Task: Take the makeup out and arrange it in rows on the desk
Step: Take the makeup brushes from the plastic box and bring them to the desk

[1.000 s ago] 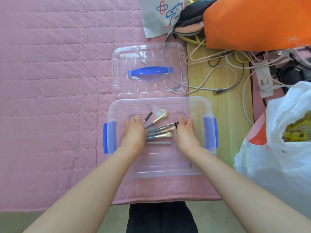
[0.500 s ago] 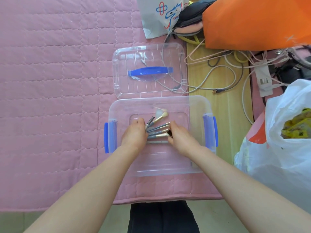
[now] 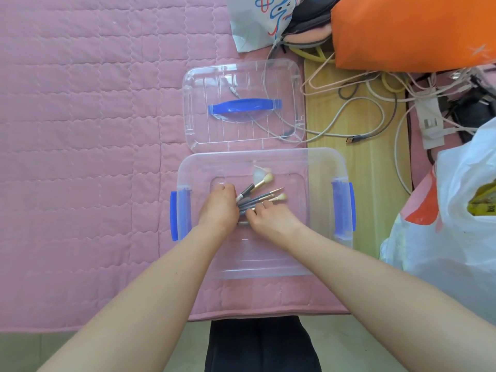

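A clear plastic box (image 3: 322, 167) with blue side latches sits on a pink quilted mat. Inside it lie several grey-handled makeup brushes (image 3: 261, 196) with pale bristles, fanned out to the upper right. My left hand (image 3: 220, 208) is in the box, closed around the handle ends of the brushes. My right hand (image 3: 271, 218) is pressed against the same bunch from the right, its fingers on the handles. A small pale sponge-like item (image 3: 259, 173) lies just beyond the brushes.
The box's clear lid (image 3: 204, 84) with a blue handle lies just beyond the box. The pink mat (image 3: 88, 130) stretches to the left. On the right are tangled cables (image 3: 375, 108), a white plastic bag (image 3: 461, 210) and an orange bag (image 3: 408, 30).
My right hand has slid left along the brushes until it meets my left hand. The brushes have been gathered from a loose spread into one bunch.
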